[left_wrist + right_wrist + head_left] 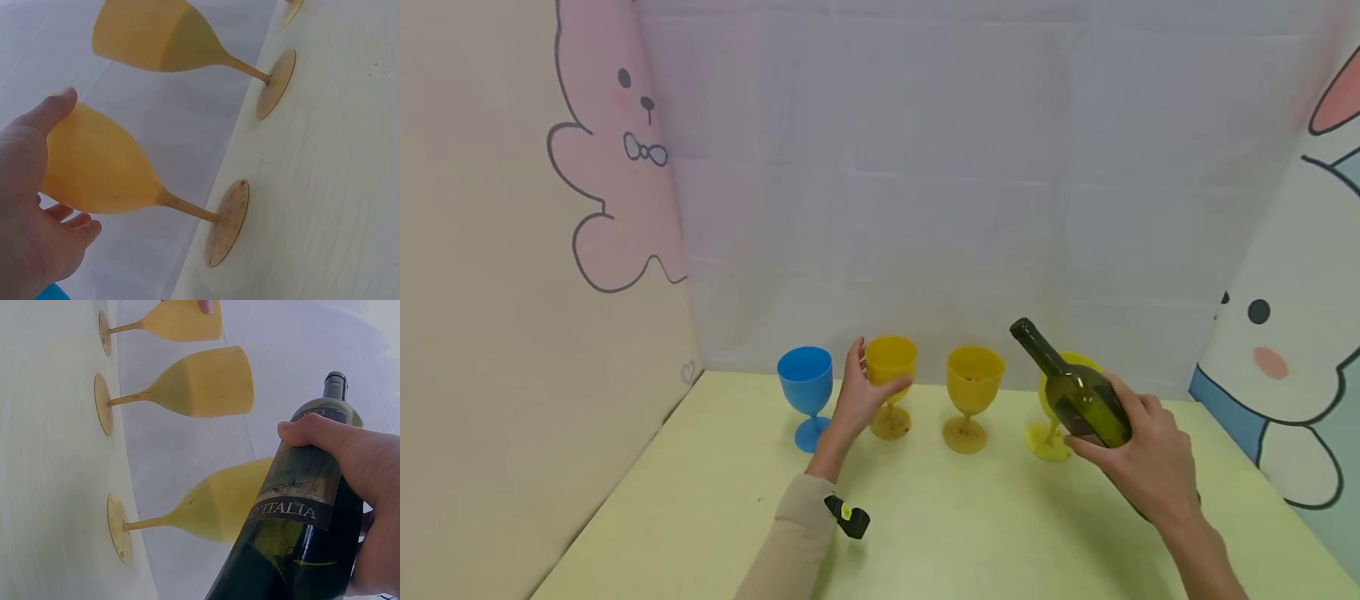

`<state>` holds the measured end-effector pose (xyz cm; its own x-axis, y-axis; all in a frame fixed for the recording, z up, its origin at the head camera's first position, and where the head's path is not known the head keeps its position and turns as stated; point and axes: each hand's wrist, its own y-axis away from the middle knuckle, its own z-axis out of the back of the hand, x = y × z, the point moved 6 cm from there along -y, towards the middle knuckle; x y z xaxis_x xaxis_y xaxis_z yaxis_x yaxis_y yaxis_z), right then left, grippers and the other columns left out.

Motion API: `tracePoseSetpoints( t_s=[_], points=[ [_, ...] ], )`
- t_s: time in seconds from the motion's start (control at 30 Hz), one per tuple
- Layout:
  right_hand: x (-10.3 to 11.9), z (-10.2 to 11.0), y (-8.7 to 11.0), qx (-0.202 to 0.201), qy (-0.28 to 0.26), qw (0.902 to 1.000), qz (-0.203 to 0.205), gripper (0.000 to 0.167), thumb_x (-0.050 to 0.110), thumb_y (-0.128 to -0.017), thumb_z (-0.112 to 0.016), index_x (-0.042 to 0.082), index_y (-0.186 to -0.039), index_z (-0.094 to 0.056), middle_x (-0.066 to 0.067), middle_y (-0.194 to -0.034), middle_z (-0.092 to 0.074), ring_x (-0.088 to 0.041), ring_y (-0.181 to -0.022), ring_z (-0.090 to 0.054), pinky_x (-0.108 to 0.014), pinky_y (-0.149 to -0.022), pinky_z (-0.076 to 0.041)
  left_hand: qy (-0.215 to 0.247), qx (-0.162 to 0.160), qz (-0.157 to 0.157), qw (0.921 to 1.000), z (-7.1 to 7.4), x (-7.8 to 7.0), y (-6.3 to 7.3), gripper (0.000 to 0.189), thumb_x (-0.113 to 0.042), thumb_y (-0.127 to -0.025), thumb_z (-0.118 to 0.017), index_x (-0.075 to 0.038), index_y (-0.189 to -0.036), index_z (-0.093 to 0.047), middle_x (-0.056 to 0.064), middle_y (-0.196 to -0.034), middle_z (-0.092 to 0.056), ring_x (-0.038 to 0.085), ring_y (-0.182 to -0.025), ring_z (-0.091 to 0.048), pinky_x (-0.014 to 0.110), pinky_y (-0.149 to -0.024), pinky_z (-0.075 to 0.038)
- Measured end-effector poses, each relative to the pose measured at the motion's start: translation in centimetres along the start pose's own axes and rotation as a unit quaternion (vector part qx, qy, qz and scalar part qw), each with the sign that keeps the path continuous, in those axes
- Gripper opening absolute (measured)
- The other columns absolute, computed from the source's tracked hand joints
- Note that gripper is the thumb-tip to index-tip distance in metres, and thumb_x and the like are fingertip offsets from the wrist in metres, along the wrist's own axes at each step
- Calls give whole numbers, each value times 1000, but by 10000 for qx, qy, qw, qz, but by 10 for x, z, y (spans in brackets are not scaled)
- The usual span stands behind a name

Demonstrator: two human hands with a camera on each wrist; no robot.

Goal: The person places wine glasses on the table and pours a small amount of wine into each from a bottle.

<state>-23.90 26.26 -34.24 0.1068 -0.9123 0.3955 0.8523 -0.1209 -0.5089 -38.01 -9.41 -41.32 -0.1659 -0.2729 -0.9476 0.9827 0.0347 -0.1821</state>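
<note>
My left hand (pixel 856 402) curves round the bowl of an orange-yellow plastic goblet (pixel 890 354), which stands upright on the table. In the left wrist view the thumb (pixel 53 111) lies along the near side of the bowl by the rim, and the other fingertips show beyond its far edge. My right hand (pixel 1157 462) grips a green glass wine bottle (pixel 1078 396) round its labelled body. The bottle is raised and tilted, its neck pointing up and left, in front of a brighter yellow goblet (pixel 209 503) that it partly hides.
Another orange-yellow goblet (pixel 974 375) stands between the two hands. A blue goblet (pixel 805 379) is at the left end of the row. The pale table (pixel 970 533) meets a white cloth backdrop (pixel 887 208) just behind the goblets. Printed cloth panels stand at both sides.
</note>
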Motion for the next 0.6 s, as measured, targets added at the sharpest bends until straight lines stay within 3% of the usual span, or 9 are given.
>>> tracePoseSetpoints(
  t_s=[0.3, 0.6],
  points=[
    [-1, -2, -3, -147, -1, 9999, 91, 104, 42, -63, -91, 11, -149, -42, -31, -113, -55, -46, -92, -54, -61, -68, -44, -15, 86, -201, 9998, -6, -5, -7, 109, -44, -77, -84, -27, -158, -12, 8, -155, -37, 31, -134, -47, 55, -112, -40],
    [-1, -6, -3, -10, -1, 10000, 49, 105, 42, -64, -90, 10, -150, -40, -31, -113, -53, -46, -93, -51, -62, -69, -43, 64, -91, -60, 9999, -5, -6, -7, 99, -31, -79, -82, -20, -155, -20, 8, -143, -47, 29, -123, -53, 50, -107, -46]
  ],
)
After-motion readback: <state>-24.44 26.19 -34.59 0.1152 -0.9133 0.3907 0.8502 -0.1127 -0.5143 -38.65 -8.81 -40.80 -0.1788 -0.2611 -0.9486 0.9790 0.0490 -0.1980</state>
